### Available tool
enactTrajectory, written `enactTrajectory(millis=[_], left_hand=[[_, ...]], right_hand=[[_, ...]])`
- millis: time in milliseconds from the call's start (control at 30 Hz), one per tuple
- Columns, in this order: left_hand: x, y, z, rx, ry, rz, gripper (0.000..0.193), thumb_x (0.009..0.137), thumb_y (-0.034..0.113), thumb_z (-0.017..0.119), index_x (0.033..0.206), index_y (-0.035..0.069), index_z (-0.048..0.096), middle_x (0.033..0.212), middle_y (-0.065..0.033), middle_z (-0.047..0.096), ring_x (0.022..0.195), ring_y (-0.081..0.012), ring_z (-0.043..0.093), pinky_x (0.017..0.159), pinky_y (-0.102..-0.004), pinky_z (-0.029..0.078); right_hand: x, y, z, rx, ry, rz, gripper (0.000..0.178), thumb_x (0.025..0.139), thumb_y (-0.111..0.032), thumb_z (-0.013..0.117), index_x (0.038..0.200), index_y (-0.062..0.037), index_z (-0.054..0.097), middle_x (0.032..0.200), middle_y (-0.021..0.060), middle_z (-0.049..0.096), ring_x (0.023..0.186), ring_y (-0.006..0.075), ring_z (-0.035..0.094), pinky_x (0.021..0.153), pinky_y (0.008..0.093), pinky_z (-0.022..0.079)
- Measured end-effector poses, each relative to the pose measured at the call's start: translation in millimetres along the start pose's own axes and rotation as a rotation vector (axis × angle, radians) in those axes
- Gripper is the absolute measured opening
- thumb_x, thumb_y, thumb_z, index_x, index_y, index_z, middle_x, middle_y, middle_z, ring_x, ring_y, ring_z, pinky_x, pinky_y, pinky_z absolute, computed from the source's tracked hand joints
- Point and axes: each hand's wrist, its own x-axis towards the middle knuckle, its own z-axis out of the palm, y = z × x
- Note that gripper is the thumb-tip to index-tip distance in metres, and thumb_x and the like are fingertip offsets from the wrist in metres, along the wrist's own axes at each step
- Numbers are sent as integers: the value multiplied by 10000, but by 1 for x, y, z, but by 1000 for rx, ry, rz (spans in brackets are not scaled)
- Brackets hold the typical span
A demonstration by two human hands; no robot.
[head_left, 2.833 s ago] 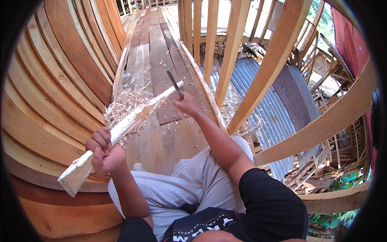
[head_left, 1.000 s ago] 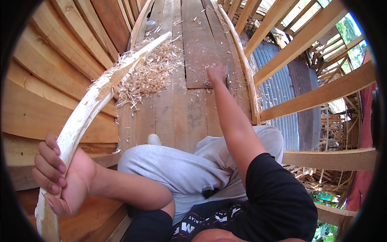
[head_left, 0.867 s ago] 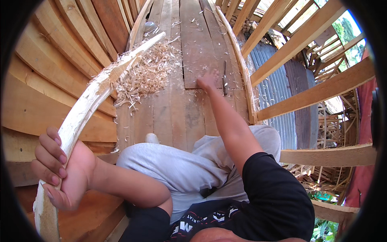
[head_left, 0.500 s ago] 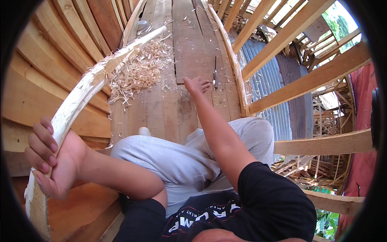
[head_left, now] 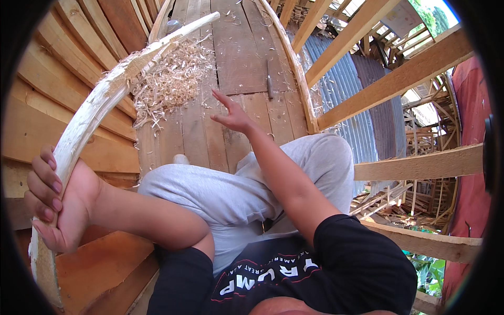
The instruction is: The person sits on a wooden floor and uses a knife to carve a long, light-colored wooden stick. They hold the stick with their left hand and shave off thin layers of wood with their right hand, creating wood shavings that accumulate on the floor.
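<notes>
A long, curved pole of pale, stripped wood [head_left: 97, 113] slants from the lower left up to the top middle. Around its lower part, my left hand [head_left: 65, 202] is wrapped, fingers closed. My right hand [head_left: 231, 113] hangs over the floorboards with fingers and thumb spread, holding nothing. To the right of that hand, a knife [head_left: 270, 86] with a thin blade and dark handle lies on the boards. Curled wood shavings [head_left: 170, 86] are heaped on the floor beside the pole.
Curved plank walling [head_left: 58, 110] rises on the left. Upright ribs and a wooden rail [head_left: 291, 63] line the right side. Beyond them lie corrugated metal sheets [head_left: 341, 79] and a red sheet [head_left: 470, 157]. My bent legs [head_left: 205, 189] are in front of me.
My right hand has moved left, away from the knife, and its fingers have spread. The left hand keeps its hold on the pole. The whole view has shifted slightly.
</notes>
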Motion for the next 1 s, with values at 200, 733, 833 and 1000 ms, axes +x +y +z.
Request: enactTrajectory(millis=[200,733,833,1000], left_hand=[[5,3,-1,-56,-41,-12,292,668,315,563,550,238,307,526,72,264,578,-115,299,717,-315,287],[1,4,13,-12,3,-9,279,663,283,564,570,228,307,527,64,263,569,-115,285,702,-320,280],[-2,3,11,-7,10,-4,283,666,282,569,573,227,308,527,63,273,570,-113,286,703,-324,281],[0,1,8,-24,-58,-38,281,692,288,573,586,223,321,528,64,295,573,-114,298,712,-327,280]], right_hand=[[-4,19,-7,-508,928,941,724,880,-350,561,1492,-68,297,1537,215,288,1456,406,163,1170,548,81],[-20,12,42,7,408,510,792,893,-350,574,1514,-29,200,1575,243,150,1478,377,71,1176,522,58],[-24,-19,61,83,68,-185,801,904,-372,556,1507,-2,181,1569,272,121,1479,388,34,1173,534,32],[-9,-30,75,-488,520,516,797,900,-303,574,1510,-4,156,1567,267,139,1477,384,66,1167,553,34]])
